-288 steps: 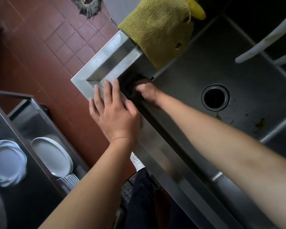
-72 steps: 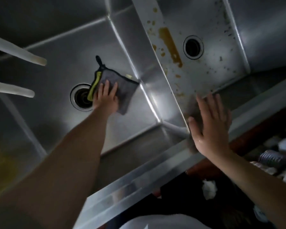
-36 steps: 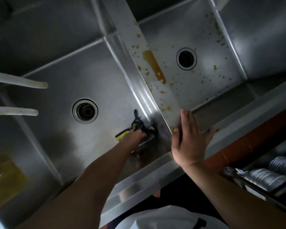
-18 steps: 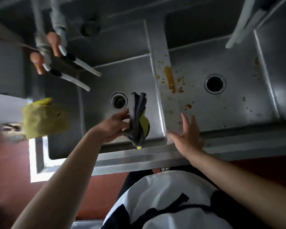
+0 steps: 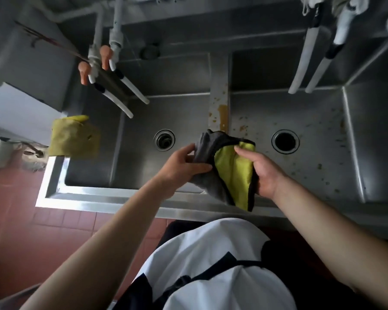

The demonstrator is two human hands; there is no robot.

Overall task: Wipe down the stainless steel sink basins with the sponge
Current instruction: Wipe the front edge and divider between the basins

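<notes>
**Both hands hold the cloth above the sink's front rim**

The left hand point(image 5: 184, 164) pinches the grey side of the cloth point(image 5: 229, 168) between thumb and curled fingers. The right hand point(image 5: 260, 168) grips the yellow side, thumb on top and fingers wrapped underneath. The cloth, grey on one face, yellow on the other with dark edging, hangs folded between them in the air, over the near end of the divider point(image 5: 220, 101) and clear of both basins.

The left basin point(image 5: 139, 130) holds nothing but its drain point(image 5: 164, 139); its floor looks clean. The right basin point(image 5: 323, 139) is speckled with brown spots around its drain point(image 5: 285, 140), and an orange-brown streak runs down the divider.

Two white spouts point(image 5: 126, 95) reach over the left basin's back corner, two more point(image 5: 309, 61) over the right basin. A yellow rag point(image 5: 74, 137) drapes over the sink's left edge. The floor point(image 5: 31, 220) is red tile. The steel front rim point(image 5: 112, 198) runs bare under the forearms, and both basins lie open below the hands
</notes>
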